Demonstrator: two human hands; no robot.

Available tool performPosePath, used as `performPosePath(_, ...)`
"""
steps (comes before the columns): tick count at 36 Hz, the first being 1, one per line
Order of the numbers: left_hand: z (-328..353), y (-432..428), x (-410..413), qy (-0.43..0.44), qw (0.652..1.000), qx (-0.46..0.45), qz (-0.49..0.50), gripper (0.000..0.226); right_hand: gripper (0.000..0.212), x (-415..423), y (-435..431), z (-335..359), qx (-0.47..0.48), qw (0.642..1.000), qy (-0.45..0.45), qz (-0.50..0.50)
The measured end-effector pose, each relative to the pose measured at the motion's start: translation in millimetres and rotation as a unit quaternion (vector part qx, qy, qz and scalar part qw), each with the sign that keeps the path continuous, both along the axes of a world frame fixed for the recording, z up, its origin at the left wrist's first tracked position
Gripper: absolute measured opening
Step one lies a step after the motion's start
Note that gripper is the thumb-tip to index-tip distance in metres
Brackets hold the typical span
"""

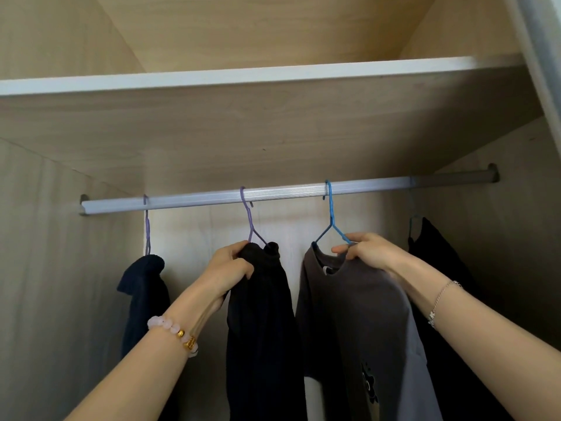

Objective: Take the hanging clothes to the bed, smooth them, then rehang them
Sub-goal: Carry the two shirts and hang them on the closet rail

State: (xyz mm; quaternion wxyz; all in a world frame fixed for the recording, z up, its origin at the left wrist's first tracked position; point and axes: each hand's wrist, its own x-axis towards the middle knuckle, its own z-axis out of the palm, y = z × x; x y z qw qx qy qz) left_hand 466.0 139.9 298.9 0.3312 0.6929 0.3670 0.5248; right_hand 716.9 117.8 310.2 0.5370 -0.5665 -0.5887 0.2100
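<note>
Very early in the job, by the look of it. Reaching with both arms into the wardrobe (60, 238), under its shelf (243, 77).

Gripping with the left hand (230, 262) the bunched collar end of a black garment (264, 314), fingers curled round the cloth just below the neck of its purple hanger (249, 220). Pinching with the right hand (367, 250) the sloping arm of a blue hanger (331, 214), thumb and fingers closed over the wire and over the neckline of the grey T-shirt (358, 314) draped on it.

Not yet unhooked, either of them: hooks of both hangers seated over the rail (273, 194) (no gap to be seen between hook and rail).

Counting four pieces along that rail: a navy garment (142, 293) at far left on a second purple hanger (147, 229), then the two in hand, then a second black garment (440, 253) at far right on a teal hanger (411, 226), half lost in shadow.

No sign of the bed here, so nothing to say of it. Judging from slumped, creased cloth and a full rail: nothing carried over, nothing smoothed, nothing rehung. Left to do, then: lifting both hooks off, carrying to the bed, smoothing, returning, and the same for the outer two.
</note>
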Motion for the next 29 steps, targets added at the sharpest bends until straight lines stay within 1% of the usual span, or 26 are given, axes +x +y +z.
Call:
performPosePath(4,-1.6,1.1,-0.2,0.008,1.0,0.007,0.013,0.064,0.054,-6.1,2.7,1.5,-0.001,0.999,0.021,0.029)
performPosePath(8,-4.2,-0.8,3.2,-0.028,0.999,0.011,0.021,0.057,0.054,-11.7,3.2,2.6,0.004,0.999,-0.001,0.033)
performPosePath(12,-7.9,-2.8,4.2,-0.053,0.998,0.011,0.018,0.054,0.056,-12.9,6.9,-0.3,0.011,0.999,0.01,0.035)
performPosePath(15,-10.2,-4.8,2.2,-0.06,0.998,0.014,0.017,0.052,0.057,-12.7,12.0,-3.3,0.016,1.0,0.013,0.023)
performPosePath(18,-11.0,-6.0,0.5,-0.073,0.997,0.03,0.023,0.044,0.057,-12.0,16.6,-5.7,0.023,1.0,0.016,0.014)
performPosePath(23,-12.4,-3.4,-1.1,-0.073,0.996,0.045,0.039,0.047,0.056,-11.0,20.2,-9.2,0.032,0.999,0.035,0.001)
performPosePath(29,-12.3,-1.3,-1.9,-0.064,0.996,0.047,0.037,0.04,0.052,-12.2,17.9,-8.5,0.04,0.999,0.012,-0.035)
